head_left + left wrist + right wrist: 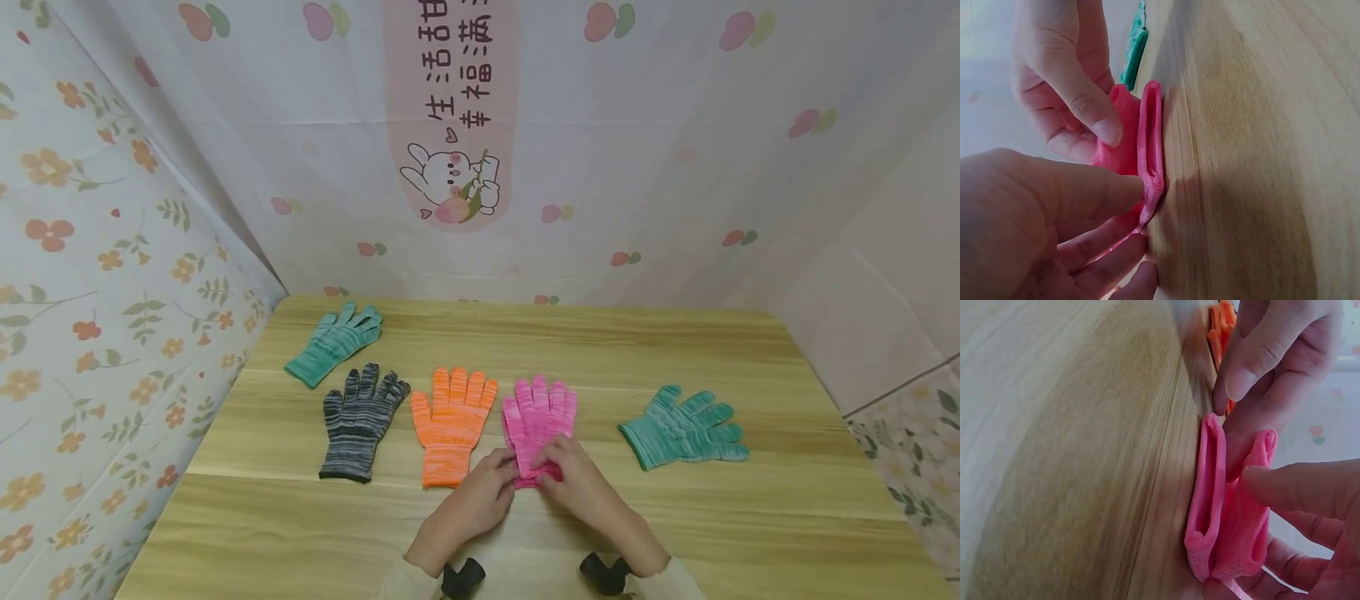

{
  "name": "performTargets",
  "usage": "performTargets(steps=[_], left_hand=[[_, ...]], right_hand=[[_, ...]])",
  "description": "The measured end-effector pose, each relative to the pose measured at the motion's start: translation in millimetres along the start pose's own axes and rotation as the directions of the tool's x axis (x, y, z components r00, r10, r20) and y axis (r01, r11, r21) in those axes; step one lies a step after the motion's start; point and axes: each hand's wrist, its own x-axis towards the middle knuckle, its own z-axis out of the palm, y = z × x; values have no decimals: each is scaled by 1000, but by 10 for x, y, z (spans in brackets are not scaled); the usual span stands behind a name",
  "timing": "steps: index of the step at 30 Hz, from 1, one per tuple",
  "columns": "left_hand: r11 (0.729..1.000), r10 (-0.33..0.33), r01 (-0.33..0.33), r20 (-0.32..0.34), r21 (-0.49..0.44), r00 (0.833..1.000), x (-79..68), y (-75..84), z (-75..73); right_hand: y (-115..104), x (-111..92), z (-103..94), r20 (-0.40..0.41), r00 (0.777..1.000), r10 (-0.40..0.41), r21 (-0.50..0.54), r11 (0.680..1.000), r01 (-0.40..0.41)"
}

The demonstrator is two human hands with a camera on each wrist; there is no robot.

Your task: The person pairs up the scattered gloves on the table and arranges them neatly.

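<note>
Two pink gloves (536,417) lie one over the other, fingers away from me, cuffs toward me. My right hand (577,479) pinches the upper glove's cuff (1244,534), thumb on top, and lifts it off the lower one. My left hand (480,492) is at the left edge of the lower glove's cuff (1152,134), thumb and fingers curled about its corner. Both cuff openings show in the wrist views. The parts of the gloves under my right fingers are hidden.
An orange glove (453,425) and a dark grey glove (362,425) lie to the left. One green glove (335,343) sits at the table's back left, another green glove (682,427) to the right. Patterned cloth (600,167) hangs behind the wooden table (255,525).
</note>
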Motion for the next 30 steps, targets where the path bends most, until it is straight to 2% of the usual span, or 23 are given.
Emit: performTargets(steps=[6, 12, 17, 20, 25, 30], left_hand=[[999, -11, 11, 19, -35, 1000, 3, -32, -3], [990, -32, 34, 19, -138, 999, 14, -101, -10], [970, -81, 76, -10, -229, 997, 5, -139, 0], [963, -91, 78, -39, -260, 995, -1, -134, 19], [966, -106, 84, -76, -245, 991, -1, -75, 61], [988, -88, 76, -91, -133, 992, -3, 2, 102]], right_hand=[[1, -13, 0, 2, 1000, 2, 11, 1000, -2], [18, -36, -17, 22, 999, -30, 16, 999, 30], [43, -40, -62, -38, 998, 51, 32, 998, -50], [66, -30, -91, -77, 991, 113, 22, 993, -112], [97, -38, -110, -37, 982, 184, 34, 983, -182], [101, -50, -103, 14, 974, 226, 69, 972, -226]])
